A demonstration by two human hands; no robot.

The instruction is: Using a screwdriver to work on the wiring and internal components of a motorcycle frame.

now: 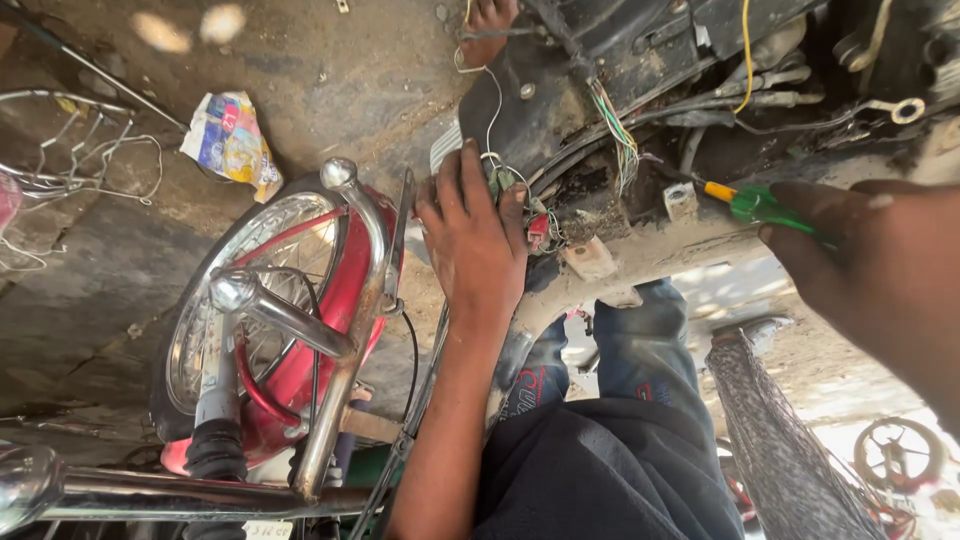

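My left hand (472, 240) rests against the dirty black frame (560, 90) of a motorcycle, its fingers closed around a small green connector (500, 180) on a bundle of thin wires (620, 140). A red connector (537, 228) hangs just right of the fingers. Coming in from the right edge, my right hand (880, 270) grips a screwdriver with a green handle (760, 205) and a yellow collar. Its dark shaft points left toward a small bracket (680, 198) under the frame. The two hands are apart, with the wiring between them.
A spoked wheel (255, 300) with a red mudguard and chrome fork (350, 320) fills the lower left. A crumpled colourful wrapper (230, 140) and loose white wires (90, 160) lie on the dirt. A spanner (890, 110) sits at top right, a bare foot (490, 25) at top, dark-trousered legs (600, 420) below.
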